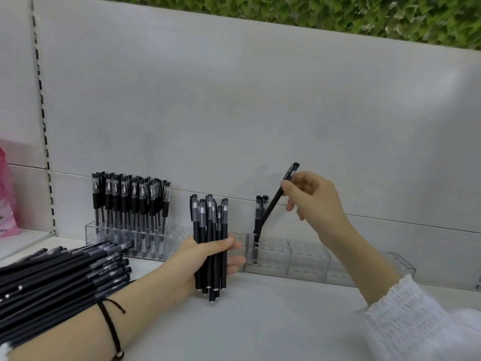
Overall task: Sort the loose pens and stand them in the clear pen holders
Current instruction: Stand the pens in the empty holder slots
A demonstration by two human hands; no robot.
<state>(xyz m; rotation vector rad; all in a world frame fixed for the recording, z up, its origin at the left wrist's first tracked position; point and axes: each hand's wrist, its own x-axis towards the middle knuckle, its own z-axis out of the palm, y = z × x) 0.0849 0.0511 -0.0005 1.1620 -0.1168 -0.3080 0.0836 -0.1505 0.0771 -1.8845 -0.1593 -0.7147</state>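
My left hand (205, 259) grips an upright bundle of several black pens (209, 230), their lower ends just above the white shelf. My right hand (312, 199) pinches a single black pen (276, 201) near its cap, tilted, with its lower end at the top of the long clear pen holder (307, 261). Two black pens (259, 212) stand at that holder's left end, right beside the tilted one. A second clear holder (117, 234) at the back left is full of several capped gel pens with clear barrels.
A heap of loose black pens (59, 272) lies at the front left on the white shelf (273, 321). A pink package (7, 204) stands at the far left edge. The white back panel rises right behind the holders.
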